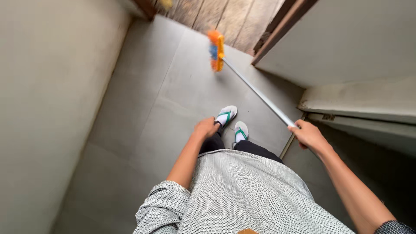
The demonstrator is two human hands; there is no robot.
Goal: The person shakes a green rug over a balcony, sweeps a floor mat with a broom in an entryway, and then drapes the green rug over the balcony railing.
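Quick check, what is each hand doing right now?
Left hand: loosely curled, holding nothing, hanging free near the thigh.
Right hand: closed around the long silver metal handle of the orange-headed broom.

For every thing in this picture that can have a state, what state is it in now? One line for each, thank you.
Right hand: closed around the broom handle's near end.
Left hand: loosely curled, holding nothing, hanging by the thigh.
Broom handle: slanted, running from the grip toward the floor ahead.
Broom head: orange with blue, blurred, at the grey floor; contact unclear.
Sandals: worn, side by side on the floor.
Doorway: open onto wooden boards.
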